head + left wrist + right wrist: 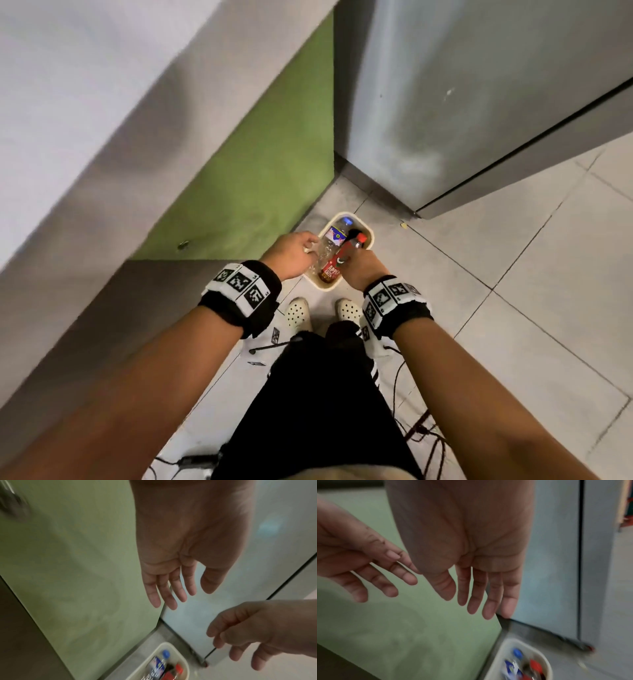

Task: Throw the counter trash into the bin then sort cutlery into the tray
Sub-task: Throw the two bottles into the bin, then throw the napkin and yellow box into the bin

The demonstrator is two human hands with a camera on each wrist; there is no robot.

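Left hand: I see my left hand (173, 555) above the bin, fingers straight and spread, holding nothing
Right hand: my right hand (471, 563) beside it at 3 o'clock, fingers extended, empty
Bin: cream bin (371, 236) on the floor at 12 o'clock from my feet
Trash: clear bottle (334, 236) and red-labelled bottle (337, 265) lie inside the bin

Pale tiled floor (513, 257), cream bin (368, 230) by green wall, white clogs (297, 313), black cables (424, 428)
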